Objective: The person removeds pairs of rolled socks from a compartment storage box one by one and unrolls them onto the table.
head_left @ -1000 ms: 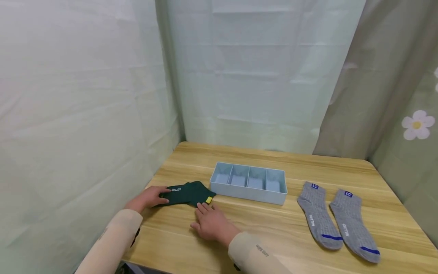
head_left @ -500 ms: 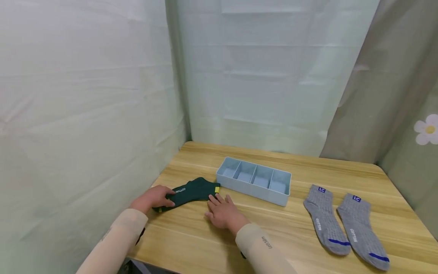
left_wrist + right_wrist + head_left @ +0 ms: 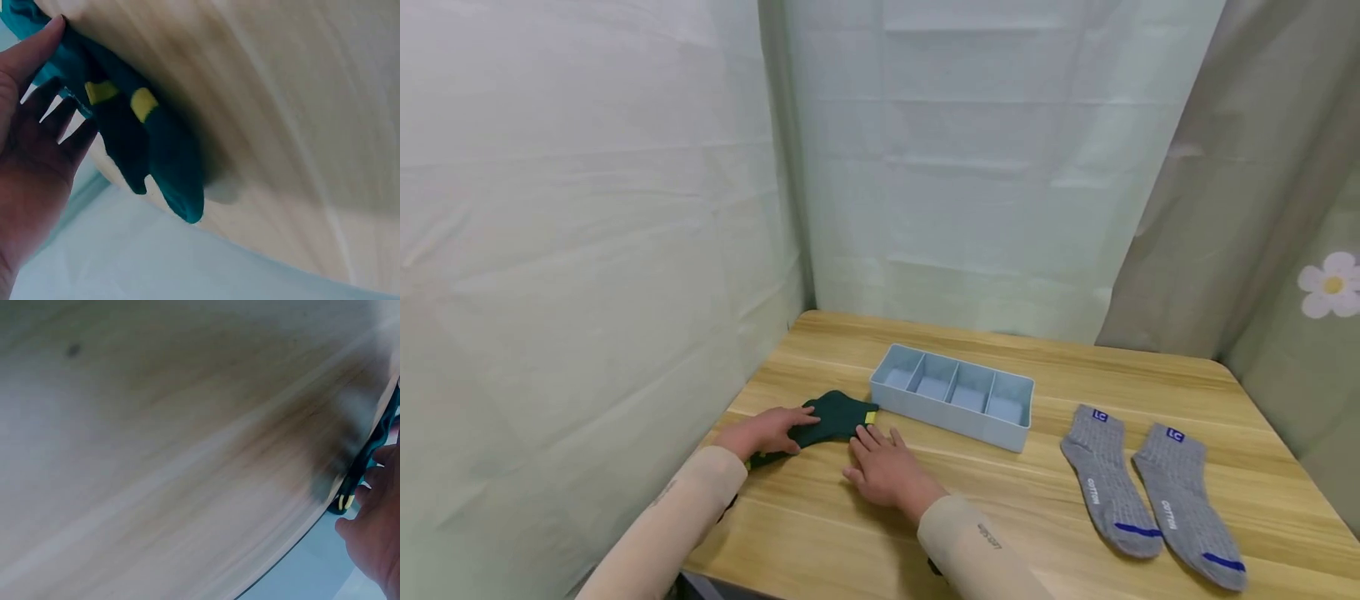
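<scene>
The left hand point(image 3: 765, 431) grasps the green socks point(image 3: 829, 419) at the table's point(image 3: 1000, 500) left edge — the right hand point(image 3: 884, 467) lies flat, released, touching their right end.

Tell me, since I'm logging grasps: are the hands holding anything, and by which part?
The left hand grips the folded dark green socks at their left end.
</scene>
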Available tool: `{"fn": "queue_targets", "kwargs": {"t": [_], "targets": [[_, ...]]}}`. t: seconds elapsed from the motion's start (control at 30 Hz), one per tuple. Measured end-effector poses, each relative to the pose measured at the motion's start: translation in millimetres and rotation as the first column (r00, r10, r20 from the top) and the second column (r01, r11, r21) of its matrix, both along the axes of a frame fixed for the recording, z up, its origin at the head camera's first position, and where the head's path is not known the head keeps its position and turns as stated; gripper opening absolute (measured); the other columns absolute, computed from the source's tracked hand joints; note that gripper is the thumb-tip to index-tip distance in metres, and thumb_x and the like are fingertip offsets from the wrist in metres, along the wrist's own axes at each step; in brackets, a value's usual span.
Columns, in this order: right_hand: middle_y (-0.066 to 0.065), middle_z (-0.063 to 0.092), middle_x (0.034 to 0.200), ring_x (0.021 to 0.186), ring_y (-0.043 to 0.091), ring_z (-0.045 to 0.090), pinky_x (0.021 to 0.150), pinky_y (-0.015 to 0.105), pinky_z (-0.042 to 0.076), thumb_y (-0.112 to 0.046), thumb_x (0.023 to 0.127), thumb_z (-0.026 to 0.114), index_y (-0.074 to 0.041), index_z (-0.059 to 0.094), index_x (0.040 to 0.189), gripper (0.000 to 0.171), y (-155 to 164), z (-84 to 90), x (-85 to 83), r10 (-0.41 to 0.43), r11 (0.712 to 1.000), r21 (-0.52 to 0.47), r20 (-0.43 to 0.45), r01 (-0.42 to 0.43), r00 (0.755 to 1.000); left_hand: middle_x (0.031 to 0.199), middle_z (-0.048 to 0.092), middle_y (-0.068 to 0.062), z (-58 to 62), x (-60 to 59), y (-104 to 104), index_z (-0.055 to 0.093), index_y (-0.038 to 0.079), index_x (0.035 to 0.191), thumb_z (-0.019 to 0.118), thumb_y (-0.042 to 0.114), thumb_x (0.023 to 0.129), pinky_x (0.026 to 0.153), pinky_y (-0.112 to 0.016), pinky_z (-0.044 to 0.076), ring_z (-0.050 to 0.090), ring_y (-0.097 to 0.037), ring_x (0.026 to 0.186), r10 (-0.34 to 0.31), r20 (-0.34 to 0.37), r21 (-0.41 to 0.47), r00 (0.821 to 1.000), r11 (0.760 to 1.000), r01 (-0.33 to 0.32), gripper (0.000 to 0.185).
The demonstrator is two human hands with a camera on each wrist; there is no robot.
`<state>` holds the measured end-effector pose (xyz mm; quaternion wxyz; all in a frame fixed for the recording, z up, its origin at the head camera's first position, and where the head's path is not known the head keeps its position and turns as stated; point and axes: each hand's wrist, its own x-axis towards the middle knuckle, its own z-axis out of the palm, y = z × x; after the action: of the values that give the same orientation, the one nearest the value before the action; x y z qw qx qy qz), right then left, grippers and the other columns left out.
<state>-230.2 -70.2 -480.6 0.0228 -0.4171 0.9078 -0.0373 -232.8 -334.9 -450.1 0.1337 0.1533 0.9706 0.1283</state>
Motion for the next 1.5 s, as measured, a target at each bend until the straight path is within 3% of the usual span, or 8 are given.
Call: {"fn": "queue_targets", "kwargs": {"t": [0.27, 0.37, 0.53, 0.67, 0.83, 1.2, 1.3, 1.5], "targets": [[0.006, 0.030, 0.160, 0.148, 0.023, 0.024, 0.117, 0.052, 0.019, -0.051, 0.105, 0.036, -0.014, 0.038, 0.154, 0.061, 5.0, -2.9, -3.4, 0.012, 1.000, -0.014, -0.007, -0.012, 1.000, 0.150, 0.039, -0.027, 2.1, 5.5, 1.4, 0.055, 0.005, 0.141, 0.074, 0.029, 0.090, 0.108, -0.059, 0.032, 0.036, -0.049, 0.136, 0.114, 0.019, -0.027, 0.993, 0.993, -0.113, 0.059], [0.005, 0.031, 0.160, 0.148, 0.023, 0.025, 0.118, 0.051, 0.020, -0.052, 0.104, 0.036, -0.014, 0.038, 0.154, 0.062, 5.8, -4.6, -3.3, 0.007, 1.000, -0.007, -0.007, -0.008, 1.000, 0.137, 0.052, -0.026, 3.8, 4.1, 4.0, 0.062, 0.003, 0.134, 0.071, 0.035, 0.092, 0.105, -0.056, 0.037, 0.046, -0.046, 0.127, 0.078, -0.029, -0.052, 0.997, 0.996, -0.079, 0.053], [0.005, 0.030, 0.160, 0.148, 0.022, 0.024, 0.118, 0.050, 0.019, -0.053, 0.104, 0.037, -0.015, 0.037, 0.154, 0.063, 8.2, -6.6, -2.9, -0.003, 1.000, -0.003, 0.007, 0.003, 1.000, 0.136, 0.052, -0.026, 1.9, 1.6, 2.4, 0.062, 0.000, 0.132, 0.072, 0.013, 0.090, 0.102, -0.054, 0.041, 0.050, -0.042, 0.124, -0.018, -0.122, -0.049, 0.992, 0.999, 0.012, 0.045], [0.005, 0.031, 0.160, 0.148, 0.023, 0.025, 0.117, 0.051, 0.020, -0.053, 0.104, 0.038, -0.015, 0.038, 0.154, 0.063, 9.6, -7.6, -4.0, -0.006, 1.000, -0.014, 0.007, 0.006, 1.000, 0.153, 0.031, -0.030, -0.6, 2.0, 0.6, 0.050, 0.000, 0.143, 0.074, 0.006, 0.087, 0.109, -0.058, 0.032, 0.033, -0.049, 0.138, 0.022, -0.047, -0.004, 0.999, 1.000, -0.022, 0.061], [0.006, 0.032, 0.159, 0.147, 0.023, 0.026, 0.117, 0.051, 0.021, -0.052, 0.103, 0.039, -0.014, 0.039, 0.153, 0.062, 12.2, -6.5, -5.2, -0.017, 1.000, -0.023, -0.001, 0.017, 1.000, 0.151, 0.035, -0.030, -5.7, -3.6, 6.5, 0.049, 0.002, 0.144, 0.076, 0.026, 0.089, 0.110, -0.059, 0.030, 0.033, -0.049, 0.137, 0.101, 0.014, 0.012, 0.995, 0.995, -0.101, 0.066], [0.006, 0.032, 0.159, 0.147, 0.023, 0.025, 0.117, 0.051, 0.022, -0.051, 0.105, 0.035, -0.012, 0.038, 0.153, 0.063, 16.7, -5.8, -10.8, -0.019, 1.000, -0.011, -0.009, 0.019, 1.000, 0.142, 0.044, -0.030, -14.3, -17.9, 49.1, 0.052, 0.003, 0.143, 0.069, 0.053, 0.089, 0.106, -0.057, 0.036, 0.043, -0.045, 0.130, 0.198, -0.105, -0.107, 0.975, 0.972, -0.209, 0.076], [0.007, 0.033, 0.159, 0.147, 0.023, 0.026, 0.116, 0.052, 0.023, -0.050, 0.106, 0.033, -0.012, 0.040, 0.153, 0.061, 17.1, -6.3, -13.0, -0.016, 1.000, -0.017, -0.014, 0.016, 1.000, 0.136, 0.050, -0.029, -15.4, -21.2, 48.3, 0.056, 0.000, 0.138, 0.068, 0.046, 0.092, 0.102, -0.058, 0.040, 0.049, -0.043, 0.124, 0.228, -0.185, -0.072, 0.956, 0.967, -0.244, 0.066], [0.007, 0.033, 0.159, 0.147, 0.025, 0.026, 0.116, 0.053, 0.022, -0.049, 0.106, 0.031, -0.017, 0.044, 0.151, 0.057, 16.1, -7.8, -15.0, 0.002, 1.000, -0.014, -0.009, -0.002, 1.000, 0.119, 0.060, -0.026, -16.2, -25.9, 28.1, 0.062, -0.006, 0.126, 0.065, 0.034, 0.097, 0.093, -0.058, 0.045, 0.058, -0.042, 0.108, 0.371, -0.289, 0.016, 0.883, 0.924, -0.383, 0.050]]}}
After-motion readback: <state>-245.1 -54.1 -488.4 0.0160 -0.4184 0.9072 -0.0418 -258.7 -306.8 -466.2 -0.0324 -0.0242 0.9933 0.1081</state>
